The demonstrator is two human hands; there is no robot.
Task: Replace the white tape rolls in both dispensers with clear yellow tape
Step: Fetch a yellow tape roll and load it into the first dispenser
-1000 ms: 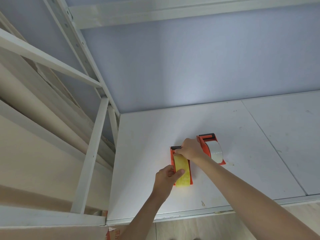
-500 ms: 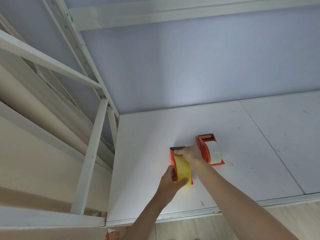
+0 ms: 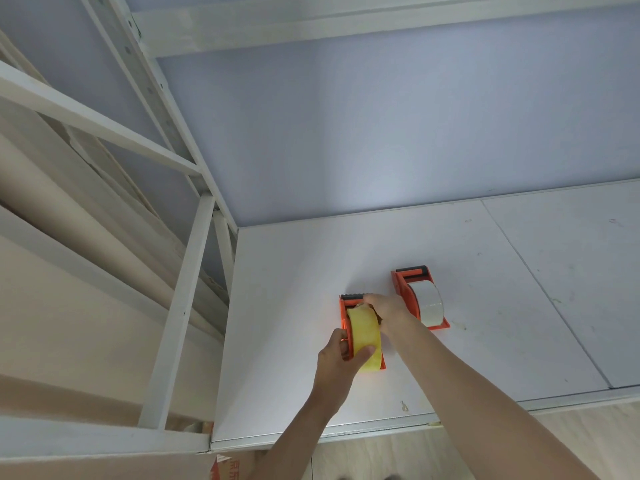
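Now that the yellow tape (image 3: 364,336) sits deeper, the left hand (image 3: 341,358) grips it and its dispenser (image 3: 343,315); the right hand (image 3: 387,308) seems to pinch its end. The white roll (image 3: 428,304) just beyond waits.

two dispensers (image 3: 360,336) (image 3: 420,299) side by side on shelf (image 3: 294,341)
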